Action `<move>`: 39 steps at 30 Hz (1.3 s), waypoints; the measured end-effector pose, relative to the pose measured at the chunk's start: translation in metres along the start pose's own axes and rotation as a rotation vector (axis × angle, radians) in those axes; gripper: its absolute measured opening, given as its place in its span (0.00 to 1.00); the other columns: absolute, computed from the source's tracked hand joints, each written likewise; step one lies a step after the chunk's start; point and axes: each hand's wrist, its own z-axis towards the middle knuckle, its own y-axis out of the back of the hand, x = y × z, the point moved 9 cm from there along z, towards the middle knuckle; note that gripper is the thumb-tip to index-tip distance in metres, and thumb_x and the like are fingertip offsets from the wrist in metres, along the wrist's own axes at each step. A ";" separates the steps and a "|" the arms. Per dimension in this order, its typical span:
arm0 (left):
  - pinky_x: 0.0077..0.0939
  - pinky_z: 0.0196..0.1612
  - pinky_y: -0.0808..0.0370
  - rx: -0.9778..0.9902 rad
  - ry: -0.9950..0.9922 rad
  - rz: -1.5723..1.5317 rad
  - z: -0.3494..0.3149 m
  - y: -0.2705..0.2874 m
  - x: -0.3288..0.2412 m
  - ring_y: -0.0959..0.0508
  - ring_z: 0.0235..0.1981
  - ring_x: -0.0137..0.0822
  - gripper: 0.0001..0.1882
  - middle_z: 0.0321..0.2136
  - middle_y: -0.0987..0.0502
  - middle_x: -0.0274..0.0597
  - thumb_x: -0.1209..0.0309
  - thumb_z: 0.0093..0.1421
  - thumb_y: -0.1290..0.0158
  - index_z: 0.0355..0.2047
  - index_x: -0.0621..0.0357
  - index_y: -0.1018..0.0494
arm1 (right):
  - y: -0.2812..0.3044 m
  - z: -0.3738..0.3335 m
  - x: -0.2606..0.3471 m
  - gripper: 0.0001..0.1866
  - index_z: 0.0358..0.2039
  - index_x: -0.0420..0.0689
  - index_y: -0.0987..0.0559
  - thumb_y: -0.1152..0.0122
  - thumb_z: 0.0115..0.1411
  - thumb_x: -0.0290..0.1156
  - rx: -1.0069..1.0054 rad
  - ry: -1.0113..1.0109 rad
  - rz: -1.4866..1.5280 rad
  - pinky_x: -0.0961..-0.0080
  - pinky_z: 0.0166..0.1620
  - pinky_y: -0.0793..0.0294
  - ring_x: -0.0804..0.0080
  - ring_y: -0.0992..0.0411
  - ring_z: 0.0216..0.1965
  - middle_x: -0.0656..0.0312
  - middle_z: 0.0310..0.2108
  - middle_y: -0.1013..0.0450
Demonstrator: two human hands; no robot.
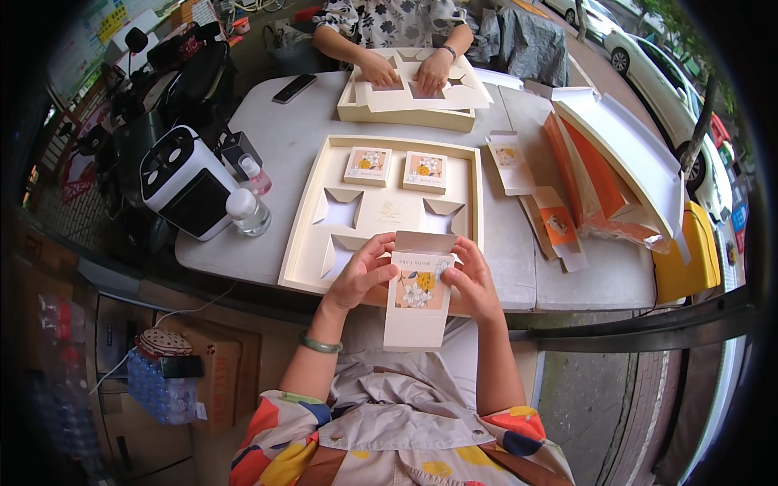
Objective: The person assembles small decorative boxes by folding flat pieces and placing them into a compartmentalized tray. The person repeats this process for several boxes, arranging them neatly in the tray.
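Between my two hands is a small cardboard box [418,298], half folded, with a flower print on a peach square and its flaps standing out at both ends. My left hand [365,271] grips its left edge, and my right hand [472,279] grips the right edge. Just beyond lies a shallow cream gift box [304,219] with a cut-out insert. Two finished small boxes, the left one [369,165] and the right one [425,172], sit in its far openings. The other openings show folded flaps and a pale bottom.
Across the table [510,275], a co-worker's hands [405,73] press an insert into another cream box [405,115]. Flat small cartons [510,162] and an orange-and-white stack [600,170] lie right. A phone [294,89], clear bottle [248,212] and white appliance [186,185] stand left.
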 end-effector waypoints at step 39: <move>0.19 0.45 0.30 -0.117 0.035 0.290 0.006 0.004 0.010 0.29 0.38 0.24 0.15 0.36 0.27 0.38 0.63 0.70 0.62 0.43 0.63 0.32 | -0.011 0.002 -0.004 0.17 0.54 0.40 0.30 0.47 0.66 0.29 0.003 -0.063 -0.164 0.82 0.38 0.28 0.81 0.28 0.34 0.63 0.32 0.25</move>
